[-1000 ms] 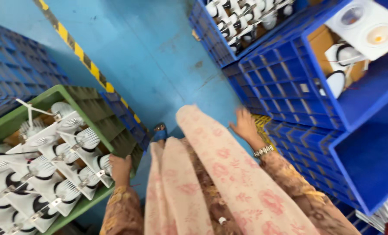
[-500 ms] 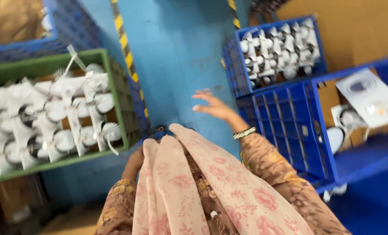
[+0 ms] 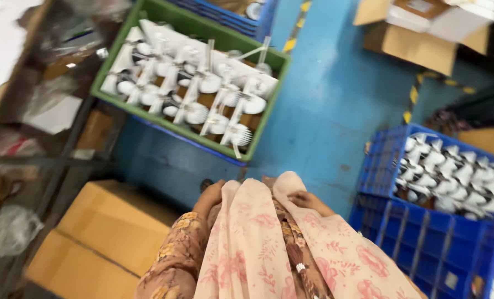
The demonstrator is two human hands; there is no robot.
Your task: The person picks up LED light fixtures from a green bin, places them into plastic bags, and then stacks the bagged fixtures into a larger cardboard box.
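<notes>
Head view: left hand (image 3: 209, 196) and right hand (image 3: 305, 199) both drawn in against pale floral scarf (image 3: 269, 243), empty as far as visible, fingers half hidden so grip of either impossible to tell. Ahead on blue floor (image 3: 324, 111), green crate (image 3: 188, 83) packed with white finned lamp fittings (image 3: 202, 94), laid in rows for easy picking. At right, blue crate (image 3: 441, 177) holding more fittings; cardboard boxes (image 3: 114, 232) stacked at left.

Bright even light, motion-blurred edges
</notes>
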